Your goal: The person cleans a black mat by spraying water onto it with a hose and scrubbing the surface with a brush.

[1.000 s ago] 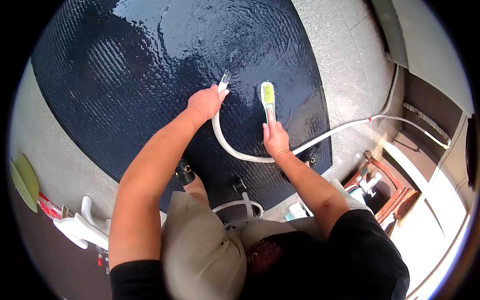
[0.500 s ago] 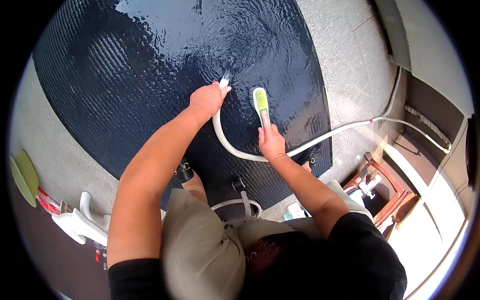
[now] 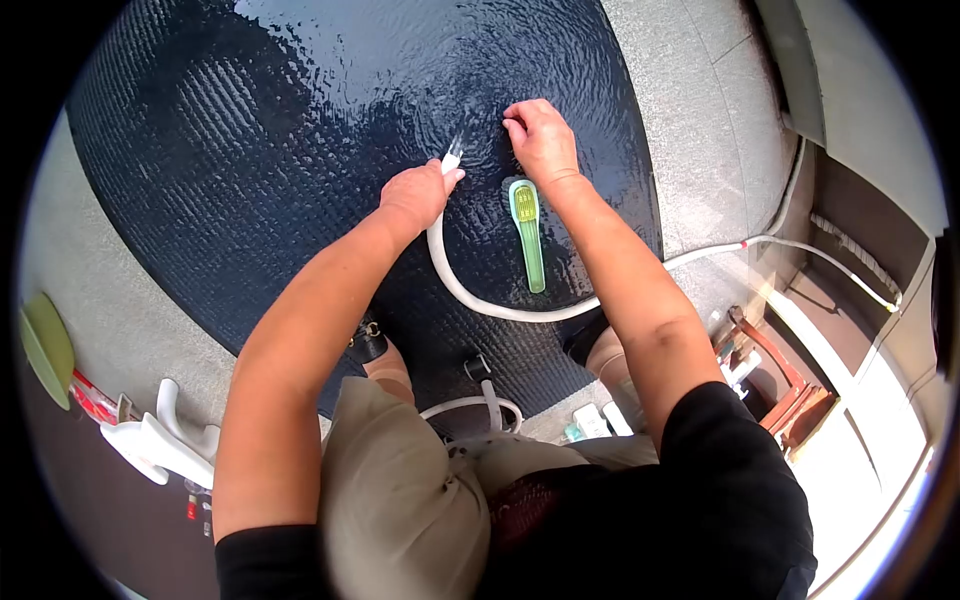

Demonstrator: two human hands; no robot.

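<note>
A white hose (image 3: 458, 290) curves over the wet black ribbed mat (image 3: 290, 190), and water runs from its nozzle end. My left hand (image 3: 413, 193) is closed around the hose just behind that end. A green scrub brush (image 3: 527, 235) lies on the mat between my arms, its yellow-green head pointing away from me. Beyond the brush head, my right hand (image 3: 543, 143) is held low over the mat with its fingers curled and the thumb against them. Whether anything small is between those fingertips is hidden.
The hose runs right across the concrete floor (image 3: 700, 140) to the wall. A red-brown wooden rack (image 3: 780, 380) with bottles stands at right. White bottles (image 3: 590, 420) are near my right foot. At left are a green basin (image 3: 46, 350) and white plastic parts (image 3: 165, 445).
My right hand has let go of the scrub brush, which now lies on the mat, and has moved forward past it. My left hand keeps the running hose in nearly the same place.
</note>
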